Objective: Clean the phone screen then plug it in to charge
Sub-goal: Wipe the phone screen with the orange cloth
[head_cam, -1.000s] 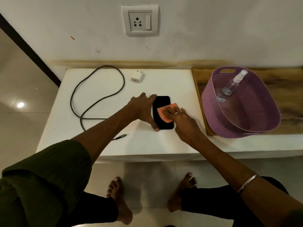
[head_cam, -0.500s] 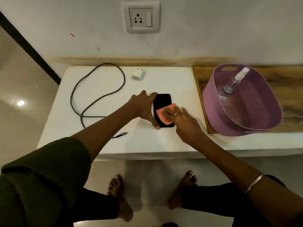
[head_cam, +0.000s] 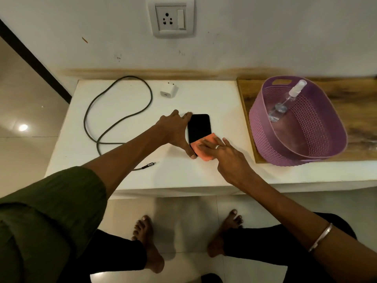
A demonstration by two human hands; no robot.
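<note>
A black phone (head_cam: 199, 127) lies screen up in the middle of the white table (head_cam: 204, 176). My left hand (head_cam: 175, 130) clamps its left edge, thumb at the near corner, fingers at the far corner. My right hand (head_cam: 222, 154) presses an orange cloth (head_cam: 204, 148) flat on the phone's near end, covering that part of the screen. A dark charging cable (head_cam: 114, 119) lies looped on the table's left, its plug end (head_cam: 150, 164) near the front. A white charger adapter (head_cam: 169, 91) sits near the wall. The wall socket (head_cam: 171, 18) is above.
A purple basket (head_cam: 265, 131) stands on a wooden board (head_cam: 355, 103) at the right, with a clear spray bottle (head_cam: 285, 101) leaning inside. The table's front edge is just behind my right wrist. My bare feet are on the tiled floor below.
My right hand has slid the orange cloth from the middle of the screen down to the phone's near end. My left hand keeps its hold on the phone's edge.
</note>
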